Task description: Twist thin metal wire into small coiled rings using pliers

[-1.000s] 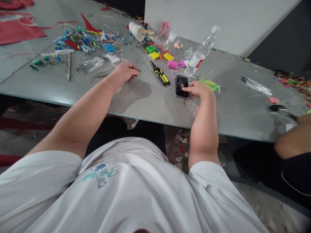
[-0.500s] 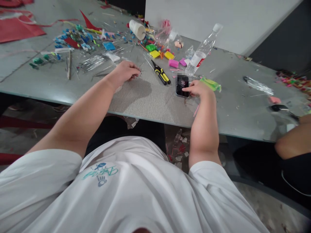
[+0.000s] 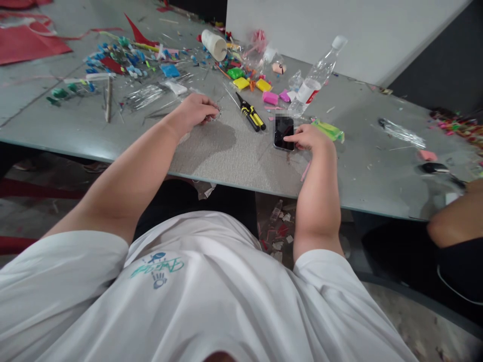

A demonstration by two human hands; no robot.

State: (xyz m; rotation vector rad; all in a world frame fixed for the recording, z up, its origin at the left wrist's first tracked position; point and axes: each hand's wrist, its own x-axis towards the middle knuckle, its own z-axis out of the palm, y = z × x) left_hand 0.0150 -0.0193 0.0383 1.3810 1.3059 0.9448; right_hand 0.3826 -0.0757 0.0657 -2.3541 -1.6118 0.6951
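Observation:
My left hand (image 3: 199, 109) is closed in a pinch low over the table. Something small and thin, maybe wire, glints at its fingertips, too small to make out. To the right, my right hand (image 3: 308, 137) touches the screen of a phone (image 3: 281, 140) with a stretched index finger; the other fingers are loosely bent and grip nothing I can see. The phone lies flat on the table, its screen mostly dark. Between both hands rests a pair of black and yellow pliers (image 3: 251, 113). A lime-green wrapper (image 3: 332, 131) lies just behind my right hand.
A clear bottle (image 3: 319, 73) stands behind the phone. Clay packets (image 3: 240, 83), a white cup (image 3: 214, 45) on its side and many coloured bits cover the back. Wires (image 3: 149, 95) lie left. At the far right are a person's arm (image 3: 458, 213) and a black object (image 3: 433, 168).
The phone's screen has gone darker; the picture lit on it before is no longer visible. Both hands have stayed in nearly the same place.

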